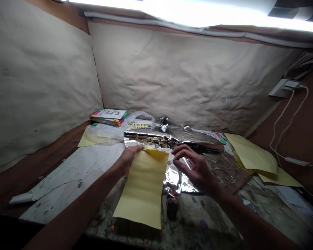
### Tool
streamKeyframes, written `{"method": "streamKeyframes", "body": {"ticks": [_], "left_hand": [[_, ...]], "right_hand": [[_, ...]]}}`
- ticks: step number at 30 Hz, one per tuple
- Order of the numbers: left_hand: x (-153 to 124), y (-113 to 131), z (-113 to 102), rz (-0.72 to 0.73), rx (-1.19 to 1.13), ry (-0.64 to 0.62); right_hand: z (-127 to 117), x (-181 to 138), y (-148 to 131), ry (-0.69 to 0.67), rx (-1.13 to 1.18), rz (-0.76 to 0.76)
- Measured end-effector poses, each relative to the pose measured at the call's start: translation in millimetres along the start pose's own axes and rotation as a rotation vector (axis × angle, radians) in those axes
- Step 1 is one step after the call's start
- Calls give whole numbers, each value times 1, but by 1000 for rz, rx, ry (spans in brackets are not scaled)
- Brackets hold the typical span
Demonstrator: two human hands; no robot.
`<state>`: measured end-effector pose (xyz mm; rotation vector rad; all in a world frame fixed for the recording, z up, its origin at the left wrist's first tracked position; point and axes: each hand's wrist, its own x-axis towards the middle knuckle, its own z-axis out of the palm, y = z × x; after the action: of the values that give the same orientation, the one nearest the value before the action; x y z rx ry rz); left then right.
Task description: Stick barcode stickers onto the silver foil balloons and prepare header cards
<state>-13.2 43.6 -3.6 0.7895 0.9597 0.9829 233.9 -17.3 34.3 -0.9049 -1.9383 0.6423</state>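
Observation:
My left hand (129, 158) pinches the top left corner of a yellow sheet of paper (144, 187), which hangs down over the worktable (67, 177). Its top edge is folded over a little. My right hand (194, 166) hovers just to the right of the sheet with its fingers spread and slightly curled, over a crinkled silver foil sheet (177, 139) that lies across the table behind and under both hands. Nothing is in the right hand.
A stack of coloured paper packs (109, 116) lies at the back left beside a clear plastic bag (112, 132). More yellow sheets (253, 156) lie at the right. A white cable (284, 128) runs from a wall socket (285, 87). Paper-covered walls close in the back and left.

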Motion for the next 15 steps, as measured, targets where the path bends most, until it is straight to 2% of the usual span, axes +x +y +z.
{"method": "streamKeyframes", "body": {"ticks": [3,5,8,15], "left_hand": [[4,19,-16,-98,-46,-23],[5,25,-23,-153,-80,-54],[6,25,-27,-187,-86,-98],[4,22,-22,-166,-46,-98]], "right_hand": [[-12,-11,21,-185,220,358],[-12,-19,39,-292,306,505],[-5,-29,53,-378,297,522],[-1,-31,55,-453,60,440]]}}
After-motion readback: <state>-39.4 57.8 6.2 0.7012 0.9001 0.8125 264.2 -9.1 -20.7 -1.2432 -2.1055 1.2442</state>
